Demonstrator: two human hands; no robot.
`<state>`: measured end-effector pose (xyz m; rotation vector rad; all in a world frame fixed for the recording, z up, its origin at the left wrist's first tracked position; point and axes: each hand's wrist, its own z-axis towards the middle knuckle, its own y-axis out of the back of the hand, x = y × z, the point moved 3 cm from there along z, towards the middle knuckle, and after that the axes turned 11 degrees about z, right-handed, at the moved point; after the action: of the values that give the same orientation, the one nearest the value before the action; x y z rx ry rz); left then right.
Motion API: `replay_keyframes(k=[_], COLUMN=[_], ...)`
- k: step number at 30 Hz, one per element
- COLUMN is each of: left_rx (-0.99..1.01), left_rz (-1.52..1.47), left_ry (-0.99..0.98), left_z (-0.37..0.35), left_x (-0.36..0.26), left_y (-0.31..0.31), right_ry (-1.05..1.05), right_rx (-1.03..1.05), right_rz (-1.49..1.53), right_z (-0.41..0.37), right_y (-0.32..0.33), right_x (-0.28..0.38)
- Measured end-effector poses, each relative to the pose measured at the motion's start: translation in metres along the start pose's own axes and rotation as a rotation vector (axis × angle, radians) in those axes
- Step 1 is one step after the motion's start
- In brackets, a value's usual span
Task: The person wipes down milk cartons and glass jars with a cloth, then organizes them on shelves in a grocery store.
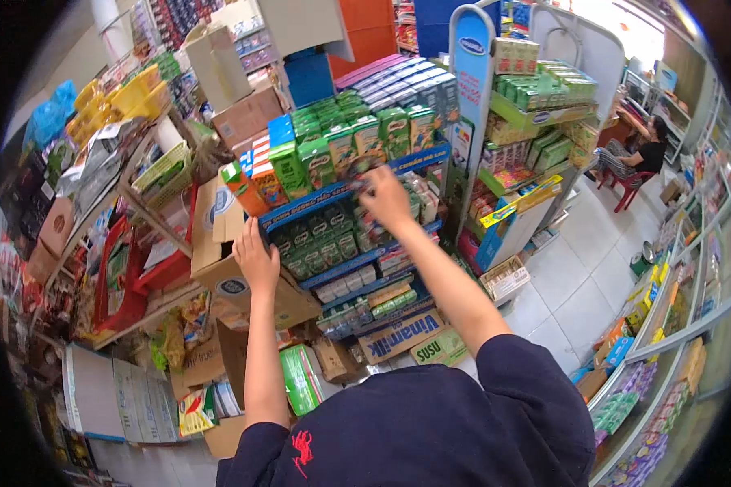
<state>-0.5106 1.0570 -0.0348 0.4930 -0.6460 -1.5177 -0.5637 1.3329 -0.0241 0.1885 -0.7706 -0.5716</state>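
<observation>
A blue display shelf [317, 200] filled with drink cartons stands in front of me. My left hand [257, 258] is closed around its upper left corner, close to an orange carton [244, 191] and a brown cardboard box [213, 227]. Held up at the top tier's front edge, my right hand [385, 197] has its fingers closed on a small dark, reddish bundle [361, 172]; I cannot tell what it is. Just behind it are upright green Milo cartons [394, 134]. Below, the second tier carries small green carton packs [321, 235].
A white display rack [473, 97] stands to the right, holding more cartons. Farther back, a person [646, 146] sits on a red stool [625, 180]. A Vinamilk box [402, 334] lies at the shelf's foot. Glass cases [666, 341] line the right; piled goods fill the left.
</observation>
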Motion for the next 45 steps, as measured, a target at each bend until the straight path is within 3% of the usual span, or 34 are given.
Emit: replay_keyframes(k=[2, 7, 8, 11, 14, 17, 22, 25, 27, 29, 30, 32, 35, 37, 38, 40, 41, 42, 44, 45], left_rx=[-0.001, -0.028, -0.048, -0.089, -0.142, -0.157, -0.08, -0.085, -0.077, -0.05, -0.036, -0.064, 0.014, 0.198, 0.298, 0.386, 0.4, 0.376, 0.308, 0.246], left_rz=[0.009, 0.032, 0.039, 0.037, 0.026, 0.016, 0.006, -0.028, -0.041, -0.077, -0.103, -0.137, -0.413, -0.691, -0.83, -1.096, -1.091, -1.225, -1.387, -1.367], left_ry=[0.009, 0.034, 0.033, 0.07, 0.154, 0.228, 0.135, 0.118, 0.145, 0.193, 0.184, 0.204, 0.198, 0.272, 0.337, 0.596, 0.608, 0.824, 1.23, 1.281], left_z=[-0.001, -0.002, -0.002, -0.001, 0.001, 0.004, 0.0, 0.0, -0.001, -0.001, -0.002, -0.011, -0.057, -0.107, -0.132, -0.187, -0.208, -0.229, -0.227, -0.222], left_x=[0.0, -0.002, -0.002, -0.007, -0.014, -0.014, -0.001, 0.0, -0.003, -0.003, -0.003, -0.009, -0.023, -0.038, -0.045, -0.06, -0.06, -0.056, -0.039, -0.029], left_y=[-0.003, -0.006, -0.007, -0.009, -0.013, -0.017, -0.013, -0.007, -0.007, -0.009, -0.011, -0.007, 0.005, 0.01, 0.015, 0.013, 0.011, 0.006, 0.025, 0.028], right_ry=[-0.022, -0.376, -0.369, -0.137, -0.045, 0.015, -0.202, -0.182, -0.312, -0.248, -0.205, -0.314, -0.355, -0.646, -0.648, -0.939, -0.997, -0.871, -0.224, -0.099], right_rx=[-0.154, -0.337, -0.33, -0.052, 0.044, -0.123, -0.309, -0.122, 0.292, 0.428, 0.432, 0.557, 0.572, 0.565, 0.583, 0.496, 0.592, 0.801, 1.25, 1.209], right_rz=[0.028, -0.028, -0.029, -0.108, -0.123, -0.207, -0.098, 0.126, 0.316, 0.255, 0.317, 0.386, 0.51, 0.701, 0.712, 1.061, 1.185, 1.284, 0.909, 0.814], right_z=[0.004, 0.009, 0.007, -0.003, 0.002, 0.008, 0.008, -0.009, -0.038, -0.07, -0.085, -0.109, -0.15, -0.171, -0.177, -0.199, -0.211, -0.221, -0.181, -0.157], right_y=[0.023, 0.06, 0.055, 0.028, 0.044, 0.069, 0.071, 0.025, -0.022, -0.058, -0.074, -0.092, -0.096, -0.089, -0.091, -0.096, -0.1, -0.111, -0.104, -0.102], right_x=[-0.034, -0.075, -0.072, -0.049, -0.044, -0.074, -0.101, -0.084, -0.07, -0.034, -0.02, 0.006, 0.025, 0.039, 0.045, 0.054, 0.061, 0.061, 0.111, 0.129])
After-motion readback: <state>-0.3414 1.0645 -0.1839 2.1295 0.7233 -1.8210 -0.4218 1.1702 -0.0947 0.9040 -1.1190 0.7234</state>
